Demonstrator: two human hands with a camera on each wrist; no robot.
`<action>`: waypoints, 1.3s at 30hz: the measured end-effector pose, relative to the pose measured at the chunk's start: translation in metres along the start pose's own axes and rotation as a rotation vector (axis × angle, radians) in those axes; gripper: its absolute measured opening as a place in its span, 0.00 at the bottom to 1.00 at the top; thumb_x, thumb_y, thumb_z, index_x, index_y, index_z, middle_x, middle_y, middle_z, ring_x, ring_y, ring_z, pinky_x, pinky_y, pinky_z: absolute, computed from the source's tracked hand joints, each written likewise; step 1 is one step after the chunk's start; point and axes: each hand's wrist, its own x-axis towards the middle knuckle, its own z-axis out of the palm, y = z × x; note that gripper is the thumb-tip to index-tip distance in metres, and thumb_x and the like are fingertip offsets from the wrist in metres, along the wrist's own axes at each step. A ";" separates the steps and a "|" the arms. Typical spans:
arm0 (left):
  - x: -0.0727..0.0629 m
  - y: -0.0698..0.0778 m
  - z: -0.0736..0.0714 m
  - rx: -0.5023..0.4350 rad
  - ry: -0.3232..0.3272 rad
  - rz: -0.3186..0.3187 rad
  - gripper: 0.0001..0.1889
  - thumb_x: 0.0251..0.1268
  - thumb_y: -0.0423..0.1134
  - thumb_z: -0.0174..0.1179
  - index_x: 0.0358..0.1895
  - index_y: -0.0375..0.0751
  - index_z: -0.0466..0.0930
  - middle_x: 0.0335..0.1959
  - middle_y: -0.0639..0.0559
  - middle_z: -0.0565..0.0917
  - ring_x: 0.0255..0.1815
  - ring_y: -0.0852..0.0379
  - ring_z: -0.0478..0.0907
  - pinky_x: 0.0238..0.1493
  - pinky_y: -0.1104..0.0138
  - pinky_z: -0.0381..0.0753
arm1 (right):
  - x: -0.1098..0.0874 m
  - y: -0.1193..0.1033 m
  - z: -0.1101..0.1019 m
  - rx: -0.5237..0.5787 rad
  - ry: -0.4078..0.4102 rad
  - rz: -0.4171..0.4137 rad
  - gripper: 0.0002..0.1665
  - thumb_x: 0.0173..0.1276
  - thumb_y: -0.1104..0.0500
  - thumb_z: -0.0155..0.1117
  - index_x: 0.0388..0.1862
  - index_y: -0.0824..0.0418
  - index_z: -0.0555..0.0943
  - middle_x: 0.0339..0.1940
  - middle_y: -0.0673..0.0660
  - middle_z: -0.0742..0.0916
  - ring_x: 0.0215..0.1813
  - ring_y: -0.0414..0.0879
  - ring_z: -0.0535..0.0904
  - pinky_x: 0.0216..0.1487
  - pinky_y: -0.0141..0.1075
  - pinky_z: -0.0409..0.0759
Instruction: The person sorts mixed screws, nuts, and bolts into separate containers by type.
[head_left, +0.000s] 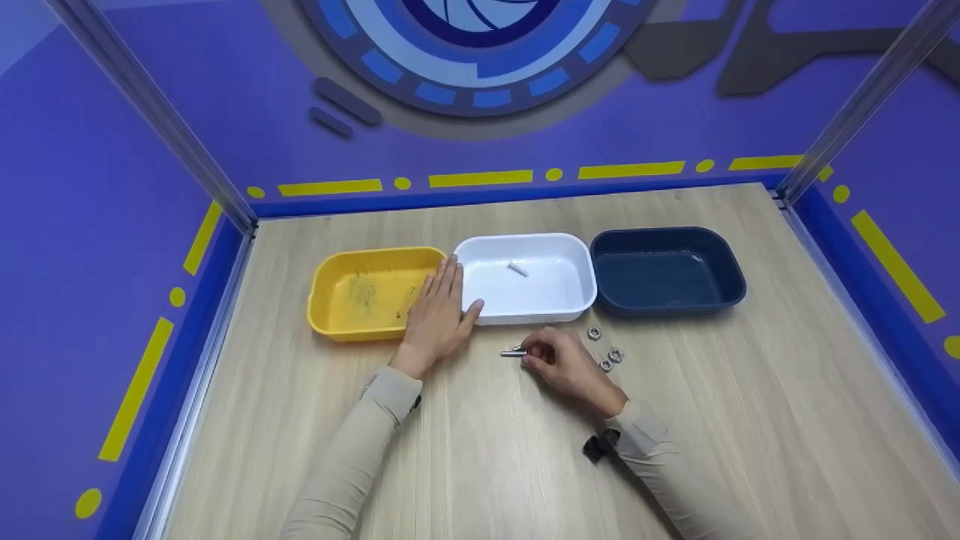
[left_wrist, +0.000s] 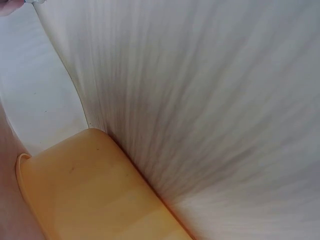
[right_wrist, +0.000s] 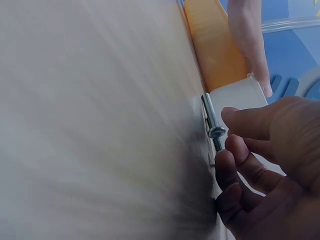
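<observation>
The left hand (head_left: 436,315) lay, fingers straight, where the yellow tray (head_left: 360,334) met the white tray (head_left: 529,319); the right hand (head_left: 566,364) pinched a metal bolt (head_left: 511,353) near three hex nuts (head_left: 614,358).

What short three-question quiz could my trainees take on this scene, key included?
1. Which rectangular plastic tray holds a thin silver metal rod: a) yellow tray, b) white tray, c) dark blue tray?
2. True or false: the person's left hand rests at the end of the yellow tray nearest the white tray.
3. How many silver hexagonal metal nuts lie on the pale wood-grain table?

Key: 1 b; 2 true; 3 three.
</observation>
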 end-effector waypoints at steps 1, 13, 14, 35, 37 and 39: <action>0.000 0.000 0.000 -0.001 0.000 0.000 0.44 0.87 0.64 0.33 0.86 0.30 0.45 0.90 0.38 0.45 0.91 0.43 0.41 0.90 0.50 0.46 | 0.000 0.000 0.001 -0.006 -0.005 0.001 0.08 0.66 0.67 0.77 0.44 0.63 0.90 0.32 0.51 0.86 0.33 0.37 0.78 0.34 0.28 0.77; 0.002 -0.001 -0.002 -0.007 0.005 -0.005 0.44 0.86 0.64 0.34 0.86 0.30 0.45 0.90 0.38 0.45 0.91 0.43 0.41 0.90 0.50 0.46 | 0.002 -0.003 0.003 -0.064 -0.031 0.010 0.08 0.66 0.68 0.77 0.44 0.63 0.90 0.30 0.50 0.86 0.32 0.36 0.77 0.33 0.28 0.77; 0.002 -0.001 -0.001 -0.009 0.007 -0.004 0.44 0.86 0.64 0.34 0.86 0.30 0.45 0.90 0.38 0.45 0.91 0.43 0.41 0.90 0.50 0.46 | 0.002 -0.003 0.004 -0.071 -0.037 0.011 0.08 0.66 0.68 0.77 0.43 0.63 0.91 0.30 0.50 0.86 0.31 0.35 0.77 0.33 0.27 0.77; 0.000 0.001 0.000 -0.003 0.002 -0.004 0.44 0.86 0.64 0.33 0.87 0.31 0.44 0.90 0.38 0.44 0.91 0.43 0.41 0.90 0.50 0.45 | 0.001 -0.003 0.006 -0.130 -0.087 0.019 0.06 0.67 0.65 0.77 0.43 0.60 0.92 0.31 0.48 0.87 0.33 0.35 0.77 0.35 0.28 0.75; 0.000 0.000 -0.001 -0.007 0.005 0.001 0.44 0.87 0.63 0.33 0.86 0.30 0.44 0.90 0.37 0.44 0.91 0.42 0.41 0.90 0.49 0.46 | 0.001 -0.003 0.006 -0.141 -0.088 0.008 0.06 0.67 0.65 0.77 0.42 0.60 0.92 0.31 0.48 0.87 0.33 0.35 0.77 0.35 0.29 0.75; 0.001 0.000 -0.001 -0.010 0.008 0.006 0.44 0.87 0.63 0.33 0.86 0.30 0.44 0.90 0.37 0.45 0.91 0.42 0.41 0.90 0.49 0.46 | 0.001 -0.004 0.006 -0.147 -0.088 -0.005 0.05 0.68 0.65 0.77 0.42 0.60 0.92 0.31 0.48 0.87 0.33 0.35 0.77 0.35 0.29 0.75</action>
